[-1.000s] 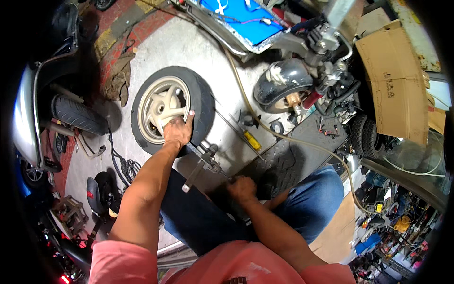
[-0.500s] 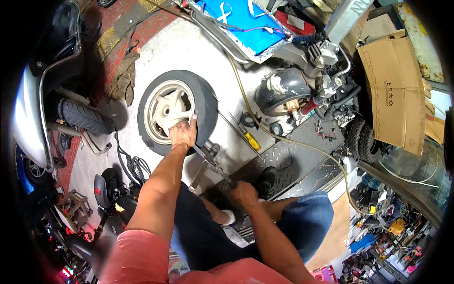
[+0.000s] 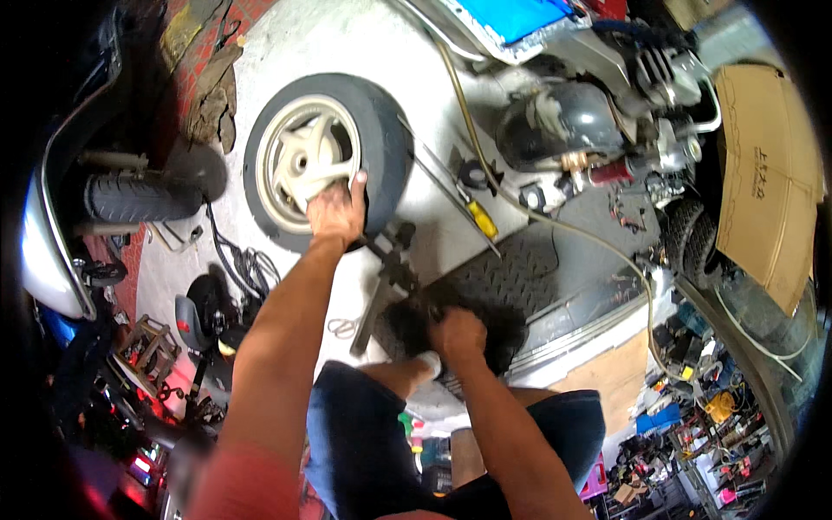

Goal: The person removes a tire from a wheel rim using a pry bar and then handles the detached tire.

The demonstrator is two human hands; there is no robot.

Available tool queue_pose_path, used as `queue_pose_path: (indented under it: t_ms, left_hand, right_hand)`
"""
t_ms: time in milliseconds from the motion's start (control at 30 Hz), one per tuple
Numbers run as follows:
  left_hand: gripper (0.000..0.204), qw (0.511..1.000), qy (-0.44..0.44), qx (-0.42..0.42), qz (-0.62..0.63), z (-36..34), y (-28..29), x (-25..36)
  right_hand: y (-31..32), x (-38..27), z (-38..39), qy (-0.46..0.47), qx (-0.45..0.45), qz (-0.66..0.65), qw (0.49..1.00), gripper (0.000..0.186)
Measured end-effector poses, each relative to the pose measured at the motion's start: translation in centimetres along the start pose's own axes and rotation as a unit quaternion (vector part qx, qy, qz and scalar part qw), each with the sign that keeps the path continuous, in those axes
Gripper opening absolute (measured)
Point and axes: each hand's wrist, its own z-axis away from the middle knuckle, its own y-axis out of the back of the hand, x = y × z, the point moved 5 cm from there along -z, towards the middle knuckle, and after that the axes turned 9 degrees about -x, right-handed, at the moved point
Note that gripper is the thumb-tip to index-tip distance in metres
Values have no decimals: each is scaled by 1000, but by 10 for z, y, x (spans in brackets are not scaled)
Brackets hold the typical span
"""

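A scooter wheel with a black tyre [image 3: 390, 165] and a cream spoked rim [image 3: 322, 165] lies flat on the pale floor. My left hand [image 3: 336, 214] grips the rim's near side, fingers curled inward and thumb up against the tyre. From the tyre's near edge a dark metal bar tool [image 3: 394, 270] slants toward me. Around its near end my right hand [image 3: 459, 334] is closed; that end is hidden in the fist and shadow. A flat grey metal arm [image 3: 368, 321] hangs off the tool.
Right of the tyre lie a yellow-handled screwdriver [image 3: 482, 219] and a long thin rod [image 3: 446, 188]. A hose [image 3: 589, 232] crosses the floor beside a scooter's black fender [image 3: 559, 126]. Scissors [image 3: 341, 328] lie near my knee; black cable [image 3: 247, 269] coils at left. A cardboard box [image 3: 767, 186] stands right.
The whole view has shifted, so the wheel and floor things sit higher in it. Both hands keep their holds, and the scissors have come into sight. My knees are spread differently in view.
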Motion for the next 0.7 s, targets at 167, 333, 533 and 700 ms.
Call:
queue_pose_path:
  t_ms: [167,333,533,700]
  left_hand:
    - [79,999,2,18,-27,5,2,5]
    - [80,999,23,-27,-29,-7,11,33]
    - [75,996,7,6,-86,-10,7,49]
    - [76,999,9,14,-34,3,2,24]
  right_hand:
    - [-14,13,-32,26,-9,6,1000,42]
    - [20,20,-33,31,-17,43,998,42]
    - [20,45,-69,51,-5,70,996,45]
    - [-10,35,-68,102,19,-21,994,43]
